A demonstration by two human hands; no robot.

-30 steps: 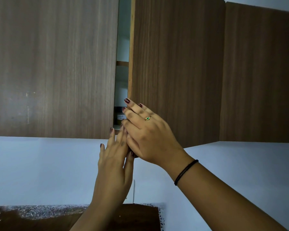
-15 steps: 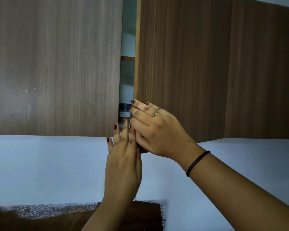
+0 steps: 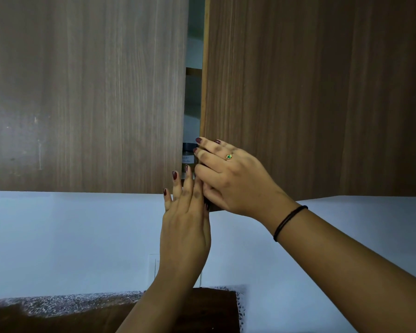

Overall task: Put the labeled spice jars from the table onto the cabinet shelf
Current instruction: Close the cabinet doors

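Head view: the jar (image 3: 188, 157), dark-lidded and white-labelled, stands inside the cabinet just left of the ajar door's (image 3: 298, 92) free edge. It shows only through the narrow gap there. Its foot is hidden, so I cannot tell exactly what it rests on. A higher shelf (image 3: 193, 71) crosses the gap well above it.

The right hand (image 3: 233, 181) lies flat on the door's lower left corner, fingers nearly straight and close together, tips at the door's edge. Its thumb is hidden. The left hand (image 3: 185, 212) rises just left of that corner and touches the right hand. Its fingers are straight and only slightly spread, with the tips over the foot of the gap and the bottom of the shut left door (image 3: 82, 92). Neither hand holds anything. The counter (image 3: 58, 306) lies far below the door.

The job looks nearly done, with the door probably being pushed home. The left fingertips sit right where the door would meet the left door, so a quick push could pinch them. The jar seems close to the front, and the door might knock it over.
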